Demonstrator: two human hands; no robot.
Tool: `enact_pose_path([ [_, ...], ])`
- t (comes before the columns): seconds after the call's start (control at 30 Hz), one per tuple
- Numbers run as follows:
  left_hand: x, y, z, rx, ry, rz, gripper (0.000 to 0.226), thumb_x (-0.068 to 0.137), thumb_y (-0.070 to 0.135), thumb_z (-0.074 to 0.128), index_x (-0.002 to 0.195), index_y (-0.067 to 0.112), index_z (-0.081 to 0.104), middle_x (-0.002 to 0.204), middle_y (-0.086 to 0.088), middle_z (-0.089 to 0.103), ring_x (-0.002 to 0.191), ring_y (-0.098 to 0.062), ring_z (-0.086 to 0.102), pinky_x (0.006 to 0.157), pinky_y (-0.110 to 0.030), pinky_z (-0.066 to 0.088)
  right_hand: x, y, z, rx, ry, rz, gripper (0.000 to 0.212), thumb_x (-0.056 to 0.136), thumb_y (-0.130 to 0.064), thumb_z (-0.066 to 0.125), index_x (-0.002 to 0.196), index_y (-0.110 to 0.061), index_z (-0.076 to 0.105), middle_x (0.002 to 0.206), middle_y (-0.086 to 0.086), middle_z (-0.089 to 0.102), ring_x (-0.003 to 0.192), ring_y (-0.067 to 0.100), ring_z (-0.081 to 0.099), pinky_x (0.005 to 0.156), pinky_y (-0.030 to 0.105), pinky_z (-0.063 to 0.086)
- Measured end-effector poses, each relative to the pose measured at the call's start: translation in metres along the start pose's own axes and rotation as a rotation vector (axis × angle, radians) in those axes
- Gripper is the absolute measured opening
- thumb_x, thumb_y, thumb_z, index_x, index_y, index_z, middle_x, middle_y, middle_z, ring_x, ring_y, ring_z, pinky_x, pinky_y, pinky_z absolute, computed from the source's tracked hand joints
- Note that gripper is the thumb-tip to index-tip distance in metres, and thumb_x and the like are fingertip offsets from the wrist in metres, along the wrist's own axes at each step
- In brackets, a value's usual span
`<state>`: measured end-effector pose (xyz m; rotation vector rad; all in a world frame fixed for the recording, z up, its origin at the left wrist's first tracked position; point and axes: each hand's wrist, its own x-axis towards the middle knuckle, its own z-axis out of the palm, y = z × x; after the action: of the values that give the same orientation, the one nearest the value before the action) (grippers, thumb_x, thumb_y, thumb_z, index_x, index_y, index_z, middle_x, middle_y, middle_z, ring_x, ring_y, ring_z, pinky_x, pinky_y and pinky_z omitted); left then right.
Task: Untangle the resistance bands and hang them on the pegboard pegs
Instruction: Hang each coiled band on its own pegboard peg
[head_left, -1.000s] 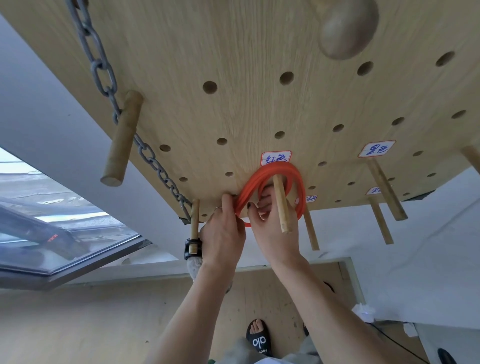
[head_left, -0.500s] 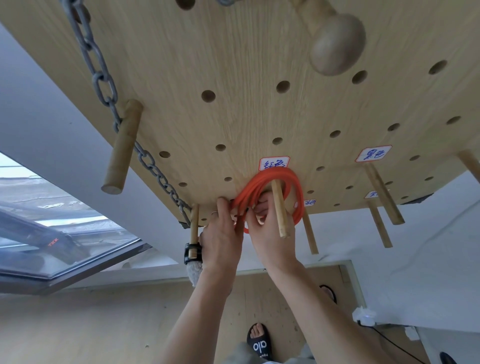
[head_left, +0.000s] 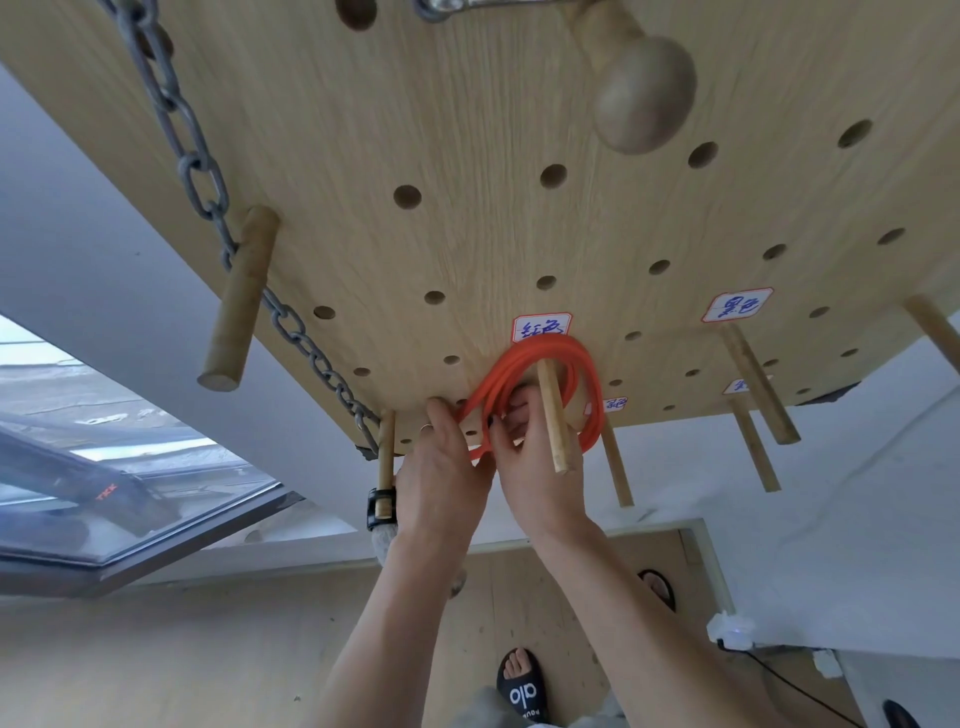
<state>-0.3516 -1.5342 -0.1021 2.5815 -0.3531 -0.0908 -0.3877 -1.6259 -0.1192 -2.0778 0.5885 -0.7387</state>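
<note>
A black slide sandal (head_left: 521, 688) is showing on the wooden floor (head_left: 208, 660) at the bottom of the view, and both bare forearms are reaching up from there toward the board. The left hand (head_left: 441, 473) is curling its fingers round the lower left part of the orange resistance band (head_left: 524, 374), with a thin ring showing on one finger. The right hand (head_left: 530, 467) is sitting just beside it, its fingertips pinching the same orange strands below the peg (head_left: 553, 415). The band is lying in several coils looped around that wooden peg, its top pressing against the pegboard (head_left: 467, 130) right under a white label (head_left: 541, 327) with blue handwriting. Just left of the left hand a thin peg (head_left: 385, 457) is carrying a black clip, and a grey chain (head_left: 208, 192) is running up from there past a thick dowel (head_left: 236, 301). To the right, more bare pegs are sticking out under a second label (head_left: 736, 305). Farther up the board a round wooden knob (head_left: 641, 93) is protruding. A glass window (head_left: 104, 467) is filling the lower left.
</note>
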Motion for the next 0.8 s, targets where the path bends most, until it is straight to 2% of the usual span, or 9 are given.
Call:
enact_pose_path([
  [0.1,0.002,0.01,-0.01,0.094,0.069,0.032,0.044,0.095,0.047,0.06,0.11,0.012,0.039,0.082,-0.006,0.064,0.073,-0.03,0.065,0.06,-0.032,0.041,0.001,0.0,0.0,0.033,0.0,0.03,0.011,0.092,-0.006,0.068,0.102,-0.001,0.066,0.083,0.006,0.071,0.074,0.023,0.069,0.067,0.042,0.058],
  [0.2,0.003,0.015,-0.018,0.256,0.152,0.15,0.043,0.094,0.046,0.064,0.116,0.012,0.047,0.076,-0.004,0.065,0.07,-0.031,0.066,0.067,-0.034,0.043,0.004,0.001,0.0,0.074,-0.028,0.062,0.005,0.096,-0.008,0.065,0.098,-0.003,0.065,0.08,0.005,0.07,0.071,0.021,0.068,0.066,0.044,0.058],
  [0.37,0.012,0.002,-0.013,0.341,0.222,0.32,0.038,0.092,0.041,0.065,0.11,0.02,0.039,0.066,-0.001,0.064,0.057,-0.03,0.066,0.06,-0.037,0.049,0.004,0.0,-0.003,0.073,-0.058,0.022,0.011,0.094,0.001,0.063,0.104,-0.001,0.066,0.081,0.002,0.07,0.07,0.012,0.065,0.066,0.029,0.053],
  [0.47,0.014,-0.001,-0.012,0.356,0.23,0.356,0.039,0.092,0.042,0.063,0.11,0.022,0.035,0.066,-0.001,0.065,0.061,-0.03,0.067,0.065,-0.041,0.053,0.001,0.0,-0.005,0.04,-0.112,0.023,0.016,0.098,-0.01,0.051,0.108,-0.004,0.063,0.087,0.005,0.069,0.074,0.019,0.066,0.062,0.031,0.053],
  [0.53,0.013,0.0,-0.014,0.346,0.214,0.341,0.041,0.092,0.044,0.065,0.109,0.023,0.035,0.067,0.0,0.065,0.063,-0.03,0.068,0.069,-0.043,0.055,0.001,0.0,-0.004,-0.006,-0.108,-0.026,0.022,0.094,-0.014,0.046,0.106,-0.004,0.063,0.083,0.006,0.068,0.07,0.023,0.066,0.06,0.033,0.054],
  [0.6,0.011,0.003,-0.017,0.329,0.21,0.342,0.043,0.089,0.041,0.071,0.106,0.021,0.037,0.068,0.0,0.064,0.063,-0.031,0.066,0.068,-0.044,0.055,0.0,-0.002,-0.007,-0.021,-0.103,-0.03,0.025,0.093,-0.017,0.045,0.103,-0.005,0.064,0.08,0.006,0.068,0.066,0.023,0.065,0.058,0.026,0.051],
  [0.7,0.007,0.013,-0.024,0.263,0.232,0.418,0.041,0.083,0.023,0.073,0.105,0.018,0.038,0.078,-0.006,0.063,0.065,-0.036,0.062,0.059,-0.044,0.052,-0.001,-0.003,-0.017,0.024,-0.129,0.025,0.026,0.099,-0.021,0.046,0.116,-0.011,0.063,0.098,0.0,0.068,0.081,0.01,0.062,0.068,0.008,0.041],
  [0.73,0.006,0.018,-0.027,0.225,0.248,0.455,0.042,0.082,0.018,0.073,0.107,0.018,0.04,0.086,-0.008,0.062,0.065,-0.036,0.061,0.055,-0.043,0.051,-0.002,-0.002,-0.019,0.054,-0.181,0.059,0.027,0.101,-0.023,0.048,0.123,-0.016,0.06,0.108,-0.003,0.066,0.088,0.004,0.058,0.071,0.006,0.042],
  [0.8,0.005,0.027,-0.032,0.161,0.296,0.529,0.045,0.083,0.014,0.073,0.117,0.02,0.044,0.098,-0.009,0.058,0.065,-0.034,0.057,0.049,-0.037,0.046,-0.003,0.001,-0.02,0.095,-0.202,0.063,0.031,0.101,-0.024,0.05,0.131,-0.017,0.057,0.116,-0.006,0.065,0.097,0.001,0.058,0.082,0.01,0.047],
])
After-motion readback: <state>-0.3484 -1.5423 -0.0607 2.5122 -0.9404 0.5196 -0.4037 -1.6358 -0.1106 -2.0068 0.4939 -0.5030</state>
